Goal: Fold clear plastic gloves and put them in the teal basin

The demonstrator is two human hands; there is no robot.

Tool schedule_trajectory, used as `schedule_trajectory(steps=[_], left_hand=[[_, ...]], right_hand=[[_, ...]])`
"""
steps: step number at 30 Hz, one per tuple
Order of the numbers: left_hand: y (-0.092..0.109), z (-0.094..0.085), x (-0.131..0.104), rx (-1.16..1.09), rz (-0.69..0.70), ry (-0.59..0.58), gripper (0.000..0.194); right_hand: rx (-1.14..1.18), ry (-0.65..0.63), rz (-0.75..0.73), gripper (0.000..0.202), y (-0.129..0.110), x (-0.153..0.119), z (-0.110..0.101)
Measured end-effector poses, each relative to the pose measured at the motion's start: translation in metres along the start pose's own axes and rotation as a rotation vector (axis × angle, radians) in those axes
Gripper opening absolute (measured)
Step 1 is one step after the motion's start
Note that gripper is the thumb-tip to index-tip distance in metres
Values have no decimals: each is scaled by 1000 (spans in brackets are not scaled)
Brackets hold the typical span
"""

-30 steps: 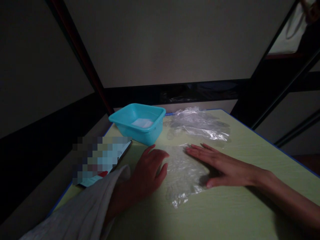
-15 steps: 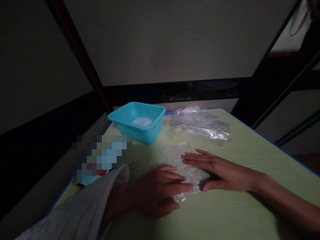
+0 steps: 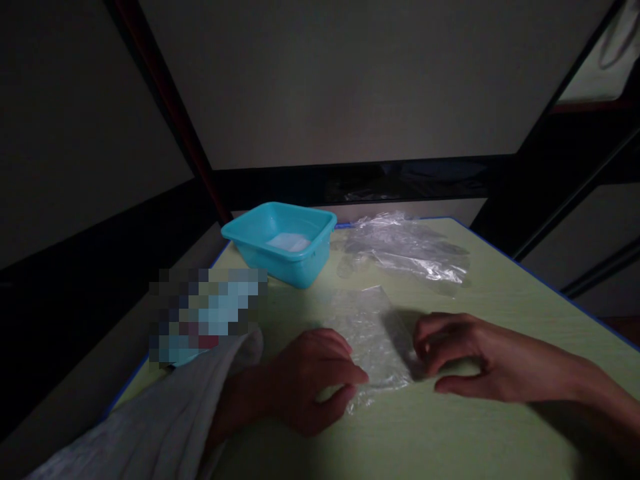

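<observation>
Right grip [image 3: 465, 353] is released, fingers bent and thumb apart, at the right edge of a flat piece of clear film [image 3: 375, 333] on the worktop [image 3: 475, 443]. Left grip [image 3: 320, 383] curls over the film's near left side; I cannot tell whether thumb and forefinger pinch it. I judge the step to be smoothing this 1 piece flat; the next move calls for light fingertips, since film may cling. Its far left margin fades into the worktop. I cannot count layers in the crumpled plastic heap [image 3: 405, 247]. Blocky blur hides most of the light-blue item [image 3: 193, 355], and the white thing [image 3: 290, 242] in the turquoise basin [image 3: 280, 263] is indistinct.
</observation>
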State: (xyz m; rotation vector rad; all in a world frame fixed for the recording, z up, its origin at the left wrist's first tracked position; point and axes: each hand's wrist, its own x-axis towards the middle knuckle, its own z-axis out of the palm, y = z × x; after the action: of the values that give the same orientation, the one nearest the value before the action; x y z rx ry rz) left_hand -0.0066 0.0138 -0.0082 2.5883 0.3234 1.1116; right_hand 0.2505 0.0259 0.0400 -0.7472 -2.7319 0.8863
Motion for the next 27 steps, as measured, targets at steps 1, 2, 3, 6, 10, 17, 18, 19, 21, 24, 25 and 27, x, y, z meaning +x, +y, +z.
schedule_trajectory(steps=[1,2,3,6,10,17,18,19,21,24,25,27], left_hand=[[0,0,1,15,3,-21,17],[0,0,2,33,6,-36,18],[0,0,3,50,13,-44,18],[-1,-1,3,89,47,-26,20],[-2,-1,1,112,53,-68,22],[-2,0,-1,116,11,-131,22],[-2,0,-1,112,6,-132,21],[-2,0,-1,106,2,-132,21],[-2,0,-1,100,-12,-133,21],[-1,0,0,90,-10,-112,20],[-1,0,1,87,-9,-112,20],[-1,-1,1,84,-16,-123,21]], right_hand=[[-31,-15,12,9,-1,-2,0],[-64,-22,22,10,-2,-3,0],[-95,-21,30,11,-2,-3,1],[-154,-19,28,14,-1,-3,5],[-218,-31,14,16,-1,-1,8],[-287,-5,-11,21,-2,-2,12],[-298,2,-14,21,-2,-2,13],[-306,6,-15,21,-3,-2,13],[-317,10,-11,21,-3,-1,14],[-326,11,-4,20,-4,-1,15],[-329,11,-1,20,-4,-1,15],[-335,16,7,19,-4,-1,15]])
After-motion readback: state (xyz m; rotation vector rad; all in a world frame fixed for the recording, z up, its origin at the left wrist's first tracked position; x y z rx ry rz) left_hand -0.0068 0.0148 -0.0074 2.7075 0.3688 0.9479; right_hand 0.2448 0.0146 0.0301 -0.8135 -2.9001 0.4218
